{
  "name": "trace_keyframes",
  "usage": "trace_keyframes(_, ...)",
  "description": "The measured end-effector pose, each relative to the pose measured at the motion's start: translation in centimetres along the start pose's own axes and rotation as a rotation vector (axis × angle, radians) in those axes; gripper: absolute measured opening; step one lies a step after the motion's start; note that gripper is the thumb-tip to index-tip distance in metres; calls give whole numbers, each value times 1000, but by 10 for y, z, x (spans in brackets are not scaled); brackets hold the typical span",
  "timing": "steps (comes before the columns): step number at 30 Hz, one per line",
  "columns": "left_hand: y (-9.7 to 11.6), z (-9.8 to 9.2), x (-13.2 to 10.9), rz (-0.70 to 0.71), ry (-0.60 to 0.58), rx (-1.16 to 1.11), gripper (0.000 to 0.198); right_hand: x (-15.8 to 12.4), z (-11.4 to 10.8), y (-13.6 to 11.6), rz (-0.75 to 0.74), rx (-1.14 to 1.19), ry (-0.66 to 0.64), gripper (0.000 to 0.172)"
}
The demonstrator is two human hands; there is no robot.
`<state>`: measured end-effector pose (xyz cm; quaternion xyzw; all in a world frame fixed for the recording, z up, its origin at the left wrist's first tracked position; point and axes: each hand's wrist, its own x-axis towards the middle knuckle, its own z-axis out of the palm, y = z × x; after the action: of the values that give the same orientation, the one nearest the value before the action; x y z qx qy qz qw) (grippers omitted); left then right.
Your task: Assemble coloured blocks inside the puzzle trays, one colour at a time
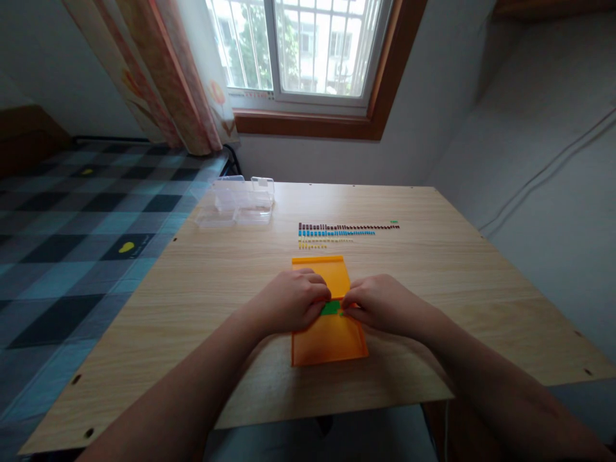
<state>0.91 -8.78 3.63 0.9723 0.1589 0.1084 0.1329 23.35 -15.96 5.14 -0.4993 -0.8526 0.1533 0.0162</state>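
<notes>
An orange tray (332, 340) lies flat on the wooden table (192, 295), close to the near edge. Both hands rest over its middle. My left hand (293, 298) is curled, its fingertips pinched on a small green piece (330, 308) on the tray. My right hand (378, 305) is also curled, fingertips meeting the same green piece from the right side. Beyond the tray lie rows of small pieces (346, 228): a dark red row, a blue row and a short yellow row, with a few green ones at the far right end.
A clear plastic compartment box (238, 202) with its lid up stands at the table's far left. A bed with a checked blue cover (72, 218) runs along the left. A curtain and a window are behind the table; a wall is on the right.
</notes>
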Motion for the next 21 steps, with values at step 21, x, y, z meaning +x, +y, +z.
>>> trace_keyframes(21, 3, 0, 0, 19, -13, 42, 14, -1, -2, 7, -162, 24, -41, 24)
